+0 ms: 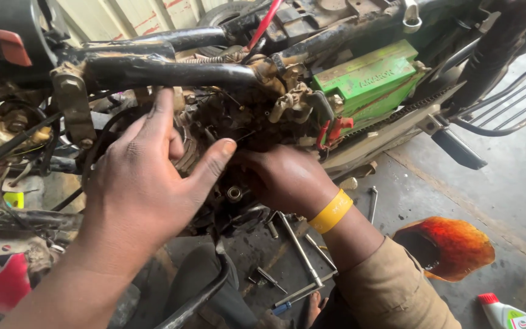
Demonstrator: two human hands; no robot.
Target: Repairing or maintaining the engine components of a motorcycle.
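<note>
The big black metal motorbike frame (171, 70) stands over the floor. The left hand (147, 176), grip spread, presses the dirty brown engine (238, 116) to steady it. The right hand (284, 176) reaches inside from the right; its grip is hidden. A green box battery (366, 79) sits far right.

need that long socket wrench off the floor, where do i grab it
Grip the long socket wrench at mid-shaft, from above: it lies flat on the floor, bare along that stretch, while its lower end crosses other tools near the right hand forearm.
</note>
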